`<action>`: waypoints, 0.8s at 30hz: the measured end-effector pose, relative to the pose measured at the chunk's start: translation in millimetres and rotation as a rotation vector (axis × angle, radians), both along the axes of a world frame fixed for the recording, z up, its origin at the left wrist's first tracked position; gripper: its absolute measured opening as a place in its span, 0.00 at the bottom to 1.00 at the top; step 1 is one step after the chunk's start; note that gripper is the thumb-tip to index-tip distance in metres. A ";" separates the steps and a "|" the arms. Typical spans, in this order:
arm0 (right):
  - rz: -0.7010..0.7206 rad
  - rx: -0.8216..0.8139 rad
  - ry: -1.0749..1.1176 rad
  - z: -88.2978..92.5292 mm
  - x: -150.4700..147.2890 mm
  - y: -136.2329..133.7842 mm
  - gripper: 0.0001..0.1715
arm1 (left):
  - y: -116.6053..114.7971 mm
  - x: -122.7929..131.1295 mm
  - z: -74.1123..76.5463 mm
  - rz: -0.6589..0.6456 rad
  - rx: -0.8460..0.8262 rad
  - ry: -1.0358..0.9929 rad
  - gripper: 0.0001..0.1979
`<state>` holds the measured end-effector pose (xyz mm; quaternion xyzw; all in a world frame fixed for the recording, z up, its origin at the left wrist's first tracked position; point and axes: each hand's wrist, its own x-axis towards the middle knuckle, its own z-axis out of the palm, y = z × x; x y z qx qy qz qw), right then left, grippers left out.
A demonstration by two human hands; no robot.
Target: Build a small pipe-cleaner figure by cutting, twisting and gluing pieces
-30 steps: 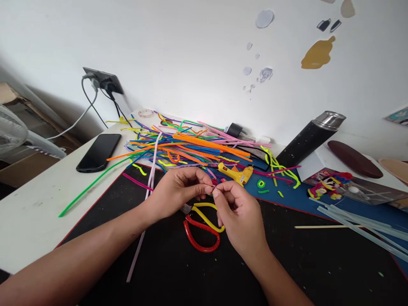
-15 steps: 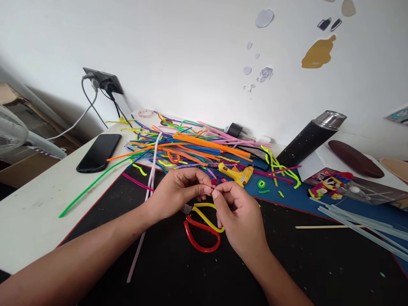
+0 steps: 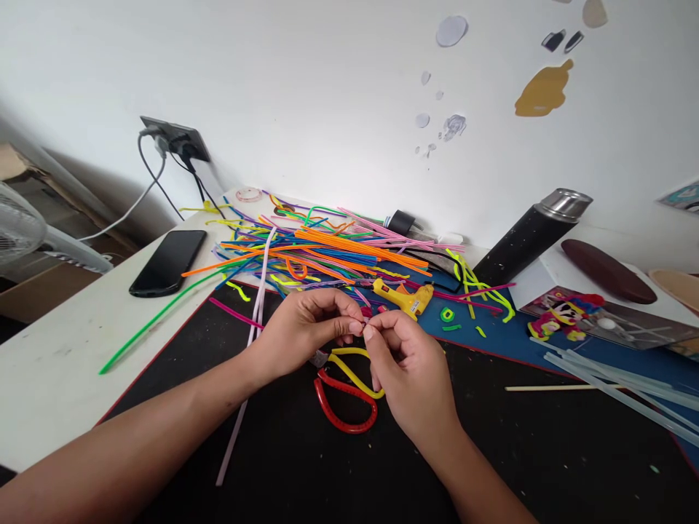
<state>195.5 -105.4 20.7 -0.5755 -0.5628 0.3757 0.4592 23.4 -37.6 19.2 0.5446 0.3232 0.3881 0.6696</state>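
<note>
The left hand [image 3: 303,326] and the right hand [image 3: 411,372] meet at the fingertips, and both pinch a small red piece [image 3: 367,314] just above the black mat [image 3: 284,451]. Red and yellow scissors [image 3: 345,393] lie right under them. A yellow glue gun [image 3: 404,297] sits just behind, then a heap of bright pipe cleaners [image 3: 328,247]. The mat nearer the person is bare. The red piece is tiny and mostly hidden by fingers.
</note>
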 end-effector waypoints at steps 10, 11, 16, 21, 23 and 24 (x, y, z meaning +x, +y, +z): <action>0.014 0.016 0.009 -5.4 0.1 0.9 0.12 | 0.9 -1.1 -5.7 -0.020 -0.016 -0.038 0.13; 0.014 0.024 0.011 -6.1 0.0 0.6 0.12 | 0.9 -1.3 -6.1 -0.023 -0.017 -0.040 0.13; 0.021 0.028 0.010 -8.0 0.3 -0.3 0.12 | 1.0 -2.1 -8.1 -0.022 -0.013 -0.038 0.13; 0.025 0.040 0.012 -11.4 0.8 0.5 0.13 | 1.4 -1.8 -8.6 -0.013 0.003 -0.020 0.15; 0.025 0.044 0.012 -12.6 0.7 0.8 0.13 | 1.6 -1.7 -8.4 -0.014 0.012 -0.012 0.15; 0.025 0.045 0.013 -12.9 0.5 0.9 0.13 | 1.7 -1.7 -8.4 -0.015 0.015 -0.009 0.16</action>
